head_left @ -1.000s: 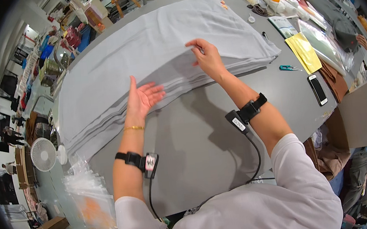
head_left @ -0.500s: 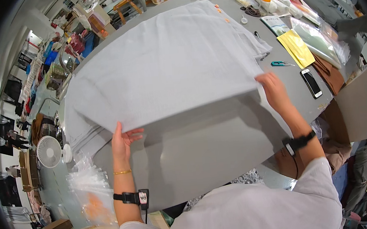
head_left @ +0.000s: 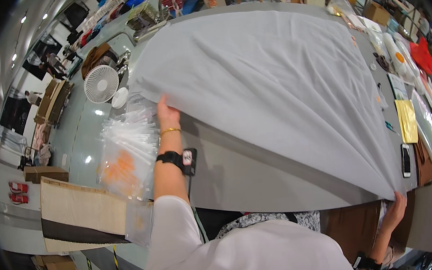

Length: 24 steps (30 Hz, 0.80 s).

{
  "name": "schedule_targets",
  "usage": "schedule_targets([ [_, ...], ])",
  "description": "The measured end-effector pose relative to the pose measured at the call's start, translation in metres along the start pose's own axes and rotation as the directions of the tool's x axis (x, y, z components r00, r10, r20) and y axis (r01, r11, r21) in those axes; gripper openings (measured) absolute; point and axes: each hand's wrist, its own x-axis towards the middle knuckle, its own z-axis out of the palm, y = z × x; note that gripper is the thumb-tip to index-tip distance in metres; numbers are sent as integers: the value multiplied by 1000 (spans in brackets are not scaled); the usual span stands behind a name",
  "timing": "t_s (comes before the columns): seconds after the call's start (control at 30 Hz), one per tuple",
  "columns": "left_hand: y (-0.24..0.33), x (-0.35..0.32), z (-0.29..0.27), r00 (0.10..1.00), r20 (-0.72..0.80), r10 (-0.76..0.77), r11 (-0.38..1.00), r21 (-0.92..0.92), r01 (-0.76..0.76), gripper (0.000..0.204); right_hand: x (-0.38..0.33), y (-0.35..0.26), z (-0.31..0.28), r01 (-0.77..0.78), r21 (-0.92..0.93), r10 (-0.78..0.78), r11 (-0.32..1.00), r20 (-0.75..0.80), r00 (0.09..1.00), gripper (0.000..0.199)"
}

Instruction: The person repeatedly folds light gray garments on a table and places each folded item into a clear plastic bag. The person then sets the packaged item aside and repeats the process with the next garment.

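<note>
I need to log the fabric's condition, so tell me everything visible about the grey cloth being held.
The grey cloth is a large, thin, plain light-grey sheet, matte and soft-looking. It is lifted and spread over the grey table, with long folds fanning out from its near right corner. The left hand grips its near left edge; the right hand pinches the gathered right corner past the table edge. Its far side lies toward the far end of the table. No stains or tears show.

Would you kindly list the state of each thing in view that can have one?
Grey fabric sheet: lifted off the table, stretched between both hands, creased toward the right corner.
Left hand: gripping the sheet's left edge.
Right hand: gripping the sheet's right corner.
Stack of clear plastic bags: lying fanned out.
White fan: upright; running or not, cannot tell.
Phone: lying flat on the table.
</note>
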Motion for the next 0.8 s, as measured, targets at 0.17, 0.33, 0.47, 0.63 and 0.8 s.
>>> schedule_targets([
  [0.17, 68, 38, -23, 921, -186, 343, 924, 242, -295, 22, 24, 85, 58, -624, 655, 740, 427, 143, 657, 20],
  [0.33, 66, -31, 79, 675, 506, 537, 186, 709, -680, 20, 208, -62, 137, -181, 514, 149, 838, 103, 983, 22],
  [0.47, 9, -126, 158, 406, 882, 240, -148, 447, -882, 25, 314, -299, 161, 344, 730, -481, 591, -24, 877, 20],
  [0.63, -13, -198, 174, 278, 961, -9, -226, 269, -936, 25, 352, -442, 128, 667, 682, -855, 300, -118, 505, 9],
  [0.8, -62, -241, 116, 16, 995, -96, -258, -9, -966, 39, 351, -412, 89, 690, 558, -801, 460, -74, 593, 8],
])
